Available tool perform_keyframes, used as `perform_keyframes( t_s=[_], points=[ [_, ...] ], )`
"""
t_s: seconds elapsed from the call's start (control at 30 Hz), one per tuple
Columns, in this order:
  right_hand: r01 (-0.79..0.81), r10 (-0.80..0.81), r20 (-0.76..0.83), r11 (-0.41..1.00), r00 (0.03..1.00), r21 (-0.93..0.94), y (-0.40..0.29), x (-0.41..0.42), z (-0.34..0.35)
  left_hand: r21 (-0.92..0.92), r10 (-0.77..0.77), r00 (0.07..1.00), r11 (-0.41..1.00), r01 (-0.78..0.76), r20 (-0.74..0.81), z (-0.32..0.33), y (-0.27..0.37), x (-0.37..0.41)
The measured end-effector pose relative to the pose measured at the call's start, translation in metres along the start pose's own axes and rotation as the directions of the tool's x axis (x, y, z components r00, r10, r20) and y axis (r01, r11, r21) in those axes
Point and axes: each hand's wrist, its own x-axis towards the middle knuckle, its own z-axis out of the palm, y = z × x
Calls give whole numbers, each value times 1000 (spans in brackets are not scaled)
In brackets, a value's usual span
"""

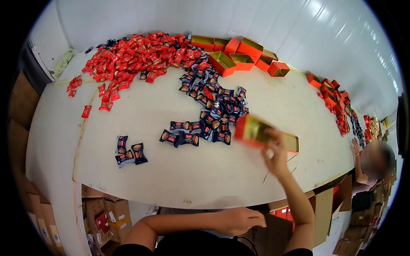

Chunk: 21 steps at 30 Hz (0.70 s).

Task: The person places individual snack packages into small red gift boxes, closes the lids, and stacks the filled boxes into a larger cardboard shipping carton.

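Observation:
My right hand (274,153) grips an open red tin box (254,131) with a gold inside, tilted and blurred over the table. Beside it, partly behind my hand, a red-rimmed tin lid or shallow tin (291,142) lies on the white table. My left hand (241,221) is in front of my body below the table's near edge, its fingers partly bent, with no object visible in it. Dark blue wrapped sweets (213,120) lie in a loose pile left of the held tin. Several more blue sweets (129,153) lie apart at the left.
Red wrapped sweets (137,57) are heaped along the back left. Open red tins (241,62) stand by the back wall, with smaller ones (330,96) farther right. Cardboard boxes (323,211) sit below the near edge. A co-worker (362,179) is at the far right.

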Motion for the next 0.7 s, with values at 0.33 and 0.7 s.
perform_keyframes(
  t_s=[0.33, 0.7],
  points=[
    [306, -372, 324, 922, 870, 237, -66, 7, 14, 659, -204, 791, 456, 598, -577, -106, 48, -100],
    [-145, 150, 19, 976, 989, -161, 109, 243, 141, 622, -156, 791, 536, 571, -591, -117, 50, -97]
  ],
)
